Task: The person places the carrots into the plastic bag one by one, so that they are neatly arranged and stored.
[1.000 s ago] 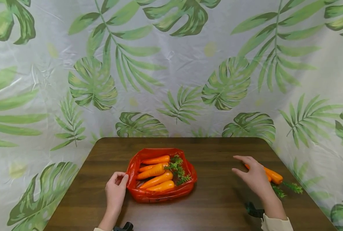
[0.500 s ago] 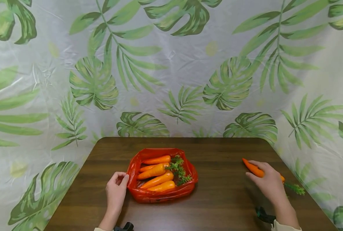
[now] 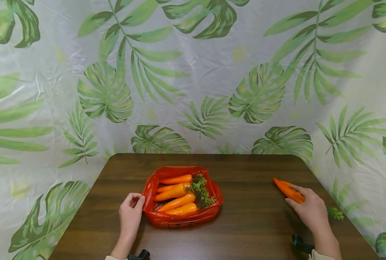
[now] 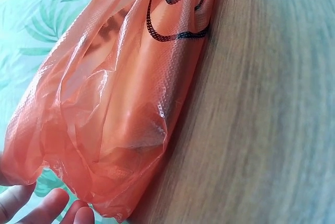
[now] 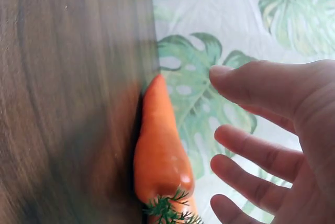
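Observation:
My left hand (image 3: 130,213) pinches the left edge of a red plastic bag (image 3: 187,220) with thumb and fingers. Several orange carrots (image 3: 174,195) lie side by side in the bag, leafy tops to the right. In the left wrist view, the thin bag (image 4: 120,93) bulges beside my fingertips (image 4: 52,203). My right hand (image 3: 311,211) hovers over carrots (image 3: 285,189) on the right of the table, hiding their thick ends. The right wrist view shows its fingers (image 5: 256,150) spread and apart from the carrot (image 5: 162,156).
The dark wooden table (image 3: 244,216) has rounded far corners. Leaf-patterned sheeting (image 3: 193,79) hangs behind it and at both sides. Green carrot leaves (image 3: 335,213) stick out near the table's right edge. A dark strap device (image 3: 301,243) sits at my right wrist.
My right hand has moved right and toward me, over the loose carrots, uncovering more of their tips. My left hand and the bag have stayed in place.

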Demonstrator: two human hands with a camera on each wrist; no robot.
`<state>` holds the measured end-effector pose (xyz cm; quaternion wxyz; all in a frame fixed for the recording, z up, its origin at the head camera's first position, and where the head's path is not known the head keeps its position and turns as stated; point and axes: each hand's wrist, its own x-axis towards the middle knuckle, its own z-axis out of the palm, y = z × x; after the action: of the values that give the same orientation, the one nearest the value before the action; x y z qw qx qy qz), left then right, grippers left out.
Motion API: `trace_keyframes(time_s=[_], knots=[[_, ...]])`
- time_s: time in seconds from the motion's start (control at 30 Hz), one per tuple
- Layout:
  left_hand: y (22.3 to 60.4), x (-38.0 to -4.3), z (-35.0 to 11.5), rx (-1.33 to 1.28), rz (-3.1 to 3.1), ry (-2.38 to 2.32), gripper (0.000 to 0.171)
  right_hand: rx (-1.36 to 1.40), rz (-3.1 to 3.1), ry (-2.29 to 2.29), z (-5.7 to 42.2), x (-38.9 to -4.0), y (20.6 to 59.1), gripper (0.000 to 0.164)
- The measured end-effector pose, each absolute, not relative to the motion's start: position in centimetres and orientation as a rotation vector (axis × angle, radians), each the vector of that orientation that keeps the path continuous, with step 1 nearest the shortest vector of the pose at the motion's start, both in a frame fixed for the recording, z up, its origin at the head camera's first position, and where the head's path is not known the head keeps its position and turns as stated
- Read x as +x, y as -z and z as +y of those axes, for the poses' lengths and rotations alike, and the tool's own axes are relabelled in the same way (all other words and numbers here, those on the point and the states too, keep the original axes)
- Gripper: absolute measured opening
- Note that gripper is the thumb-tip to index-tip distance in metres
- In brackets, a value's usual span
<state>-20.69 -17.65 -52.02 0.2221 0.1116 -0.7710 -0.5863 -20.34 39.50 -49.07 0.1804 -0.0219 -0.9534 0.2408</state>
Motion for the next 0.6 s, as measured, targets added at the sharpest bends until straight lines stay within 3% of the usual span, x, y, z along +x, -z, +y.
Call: trace_keyframes(time_s=[0.6], knots=[[51.9,-20.6,-17.5,0.293,-2.134,1.621,0.009,-0.178,-2.785,-0.671,40.8,-20.4,49.9,0.062]])
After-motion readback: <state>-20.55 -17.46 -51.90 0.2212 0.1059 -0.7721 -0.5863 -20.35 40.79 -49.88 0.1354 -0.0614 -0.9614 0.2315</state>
